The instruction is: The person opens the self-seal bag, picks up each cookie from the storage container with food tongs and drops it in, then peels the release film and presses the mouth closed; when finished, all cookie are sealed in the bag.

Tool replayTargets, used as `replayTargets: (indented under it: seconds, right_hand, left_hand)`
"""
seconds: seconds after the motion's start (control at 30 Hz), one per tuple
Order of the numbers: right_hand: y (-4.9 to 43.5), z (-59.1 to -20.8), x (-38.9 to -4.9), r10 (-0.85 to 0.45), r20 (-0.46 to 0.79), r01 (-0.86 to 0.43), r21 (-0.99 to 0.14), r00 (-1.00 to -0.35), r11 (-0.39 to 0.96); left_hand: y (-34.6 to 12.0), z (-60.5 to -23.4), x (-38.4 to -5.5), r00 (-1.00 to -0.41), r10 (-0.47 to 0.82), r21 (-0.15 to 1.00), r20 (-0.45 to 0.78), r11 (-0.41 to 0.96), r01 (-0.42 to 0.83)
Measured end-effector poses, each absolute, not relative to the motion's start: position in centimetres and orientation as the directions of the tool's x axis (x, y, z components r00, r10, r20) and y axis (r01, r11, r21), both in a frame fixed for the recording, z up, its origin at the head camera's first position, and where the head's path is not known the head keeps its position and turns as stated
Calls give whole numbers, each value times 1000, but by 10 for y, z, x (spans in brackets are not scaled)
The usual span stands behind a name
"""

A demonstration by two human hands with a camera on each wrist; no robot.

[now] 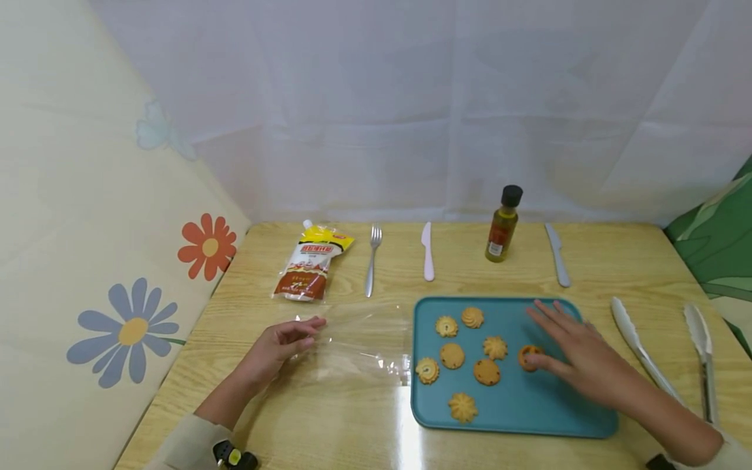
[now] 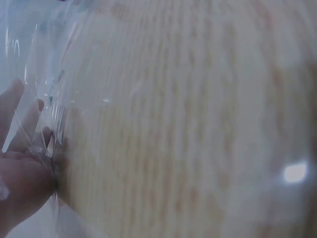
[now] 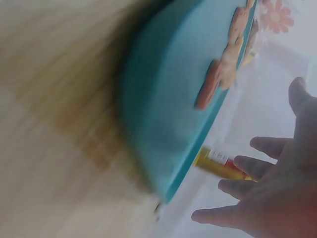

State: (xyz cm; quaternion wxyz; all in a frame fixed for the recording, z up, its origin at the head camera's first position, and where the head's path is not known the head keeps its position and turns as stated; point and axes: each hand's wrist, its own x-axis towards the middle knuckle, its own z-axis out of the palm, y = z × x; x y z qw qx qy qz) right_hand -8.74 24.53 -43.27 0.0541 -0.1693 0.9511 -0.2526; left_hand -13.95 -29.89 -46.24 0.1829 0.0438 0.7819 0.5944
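Observation:
At its near-left end, a clear plastic bag is pinched by my left hand. In the left wrist view, film gathers in creases beside the left thumb and fingers. My right hand, fingers spread and straight, hovers over the right side of a blue tray and holds nothing. Its thumb overlaps a round cookie in the head view, while the right wrist view shows the hand apart from the cookies. Several more cookies, some round and some star-shaped, including one cookie, lie on the tray's left and middle.
Along the back lie a sauce pouch, a fork, a pink knife and a grey knife. An oil bottle stands upright between the knives. Metal tongs lie right of the tray.

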Motion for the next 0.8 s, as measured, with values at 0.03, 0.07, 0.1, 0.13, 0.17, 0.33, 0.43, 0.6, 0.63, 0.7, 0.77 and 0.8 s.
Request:
replayTargets:
  seconds: [0.03, 0.07, 0.1, 0.13, 0.17, 0.33, 0.43, 0.6, 0.63, 0.7, 0.77, 0.8]
  right_hand:
    - [251, -434, -86, -336, -14, -284, -503, -942, 816]
    - [257, -435, -85, -326, -5, -279, -502, -945, 818]
    - [264, -437, -84, -315, 1, -272, -507, -949, 818]
    - [270, -439, -83, -301, 1, -259, -514, -954, 818]
    - [276, -440, -82, -289, 1, -248, -519, -957, 818]
    - [305, -448, -75, -221, -11, -180, -543, -975, 820]
    - [319, -452, -70, -148, -39, -103, -548, -988, 830]
    - [340, -459, -64, -35, -56, 0, -540, -998, 842]
    - [345, -460, -63, -18, -56, 15, -538, -998, 843]
    - [353, -463, -60, 19, -50, 43, -535, -999, 844]
    - [362, -467, -58, 71, -34, 78, -533, -997, 842]
    - [365, -468, -56, 110, -31, 110, -529, -993, 841]
  left_hand:
    - [-299, -463, -140, -929, 287, 946, -232, 290, -147]
    - [-299, -463, -140, -929, 288, 946, -231, 290, -146]
    - [-299, -463, -140, -929, 289, 946, -230, 290, -144]
    - [-299, -463, -140, -929, 290, 946, -230, 290, -144]
    - [-299, -463, -140, -929, 290, 946, -229, 290, -143]
    - [-299, -463, -139, -929, 288, 946, -233, 290, -148]
    - [-299, -463, -139, -929, 286, 946, -236, 288, -151]
    - [-299, -463, -139, -929, 287, 947, -232, 286, -148]
    - [-299, -463, -139, -929, 288, 947, -230, 285, -146]
    - [-299, -463, -139, -929, 289, 948, -229, 283, -146]
    - [-298, -462, -139, -929, 290, 948, -230, 283, -146]
    - [-298, -462, -139, -929, 289, 948, -230, 283, -147]
